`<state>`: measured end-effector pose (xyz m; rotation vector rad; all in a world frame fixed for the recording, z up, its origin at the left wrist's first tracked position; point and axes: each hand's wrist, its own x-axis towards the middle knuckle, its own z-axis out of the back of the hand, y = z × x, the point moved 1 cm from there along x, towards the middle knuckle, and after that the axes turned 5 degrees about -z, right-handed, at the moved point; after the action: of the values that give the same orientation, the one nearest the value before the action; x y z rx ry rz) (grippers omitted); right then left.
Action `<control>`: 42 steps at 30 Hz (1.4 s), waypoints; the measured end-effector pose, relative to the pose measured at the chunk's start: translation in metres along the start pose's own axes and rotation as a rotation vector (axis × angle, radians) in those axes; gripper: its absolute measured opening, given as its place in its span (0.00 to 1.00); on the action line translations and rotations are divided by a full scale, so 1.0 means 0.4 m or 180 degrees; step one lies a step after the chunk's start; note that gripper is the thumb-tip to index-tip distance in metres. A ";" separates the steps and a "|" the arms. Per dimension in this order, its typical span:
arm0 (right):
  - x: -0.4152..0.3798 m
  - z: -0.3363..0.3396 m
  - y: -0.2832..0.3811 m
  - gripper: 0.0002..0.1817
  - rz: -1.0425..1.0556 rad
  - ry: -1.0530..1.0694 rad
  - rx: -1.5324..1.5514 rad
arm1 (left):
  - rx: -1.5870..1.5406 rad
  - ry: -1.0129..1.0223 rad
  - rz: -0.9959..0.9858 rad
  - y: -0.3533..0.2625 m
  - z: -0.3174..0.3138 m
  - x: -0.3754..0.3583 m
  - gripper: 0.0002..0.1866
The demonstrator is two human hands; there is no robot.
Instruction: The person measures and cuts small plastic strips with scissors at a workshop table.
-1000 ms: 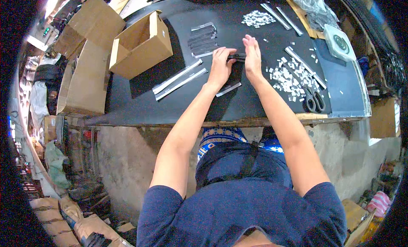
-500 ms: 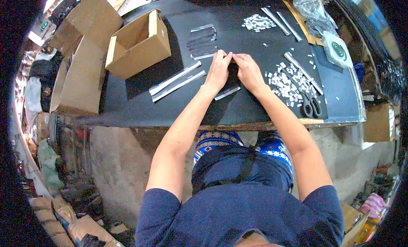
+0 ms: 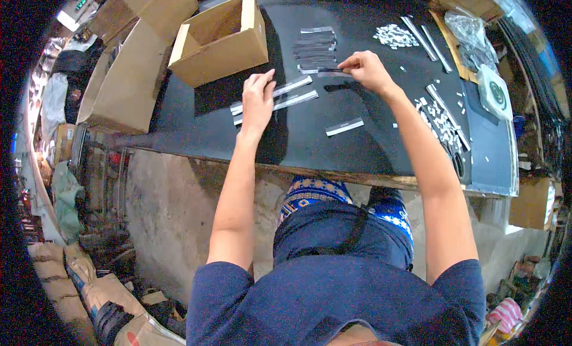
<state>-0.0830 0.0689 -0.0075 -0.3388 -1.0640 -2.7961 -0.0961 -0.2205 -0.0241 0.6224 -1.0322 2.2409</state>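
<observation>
Centrally, dark strip [image 3: 331, 73]: a thin piece held just above the black table [image 3: 196, 137], pinched at its right end by the right hand [image 3: 368, 69], thumb and forefinger closed on it, remaining fingers curled. It hangs just below the stack [image 3: 316, 48] of similar dark, silver-edged pieces laid in a column on the table.

Left hand [image 3: 258, 99]: fingers loosely spread and bent, holding nothing that can be made out; fingertips rest at or just over the two long silver strips [image 3: 280, 96] that lie side by side, slanting up to the right. Whether the tips touch them cannot be told.

Short strip [image 3: 344, 127]: silver-edged, lying alone on the table nearer the person, apart from both hands.

Open box [image 3: 219, 39]: brown cardboard, standing on the table's far left, its mouth up; inside not visible. More flattened cardboard [image 3: 119, 78] leans beside the table on the left.

White scraps [image 3: 438, 114]: small cut bits scattered at the right, with a second heap [image 3: 393, 35] at the far edge. Two more long strips [image 3: 426, 37] lie beside that heap.

Scissors [image 3: 457, 162]: dark handles, near the right front edge, partly visible.

Tape roll [image 3: 494, 93]: in a clear wrapper, far right
</observation>
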 end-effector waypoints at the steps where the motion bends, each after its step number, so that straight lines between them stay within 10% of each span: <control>1: 0.015 -0.011 -0.007 0.14 -0.0150 0.0186 0.0292 | 0.0163 0.0137 -0.0077 0.011 0.017 -0.001 0.14; 15: 0.013 -0.065 0.018 0.08 0.0207 -0.0583 -0.0700 | 0.0323 0.1660 0.0062 0.069 0.030 0.060 0.20; 26: -0.304 -0.021 0.075 0.19 0.0396 0.0225 0.0184 | 0.0407 0.0060 -0.0798 -0.074 0.004 -0.088 0.17; 42: -0.417 -0.068 0.121 0.26 0.0458 0.0088 -0.0417 | 0.0753 0.0975 -0.1004 -0.119 -0.017 -0.084 0.21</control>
<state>0.0837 0.0217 -0.0386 -0.3734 -0.8179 -2.7389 -0.0410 -0.2007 -0.0246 0.4798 -0.4855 2.1051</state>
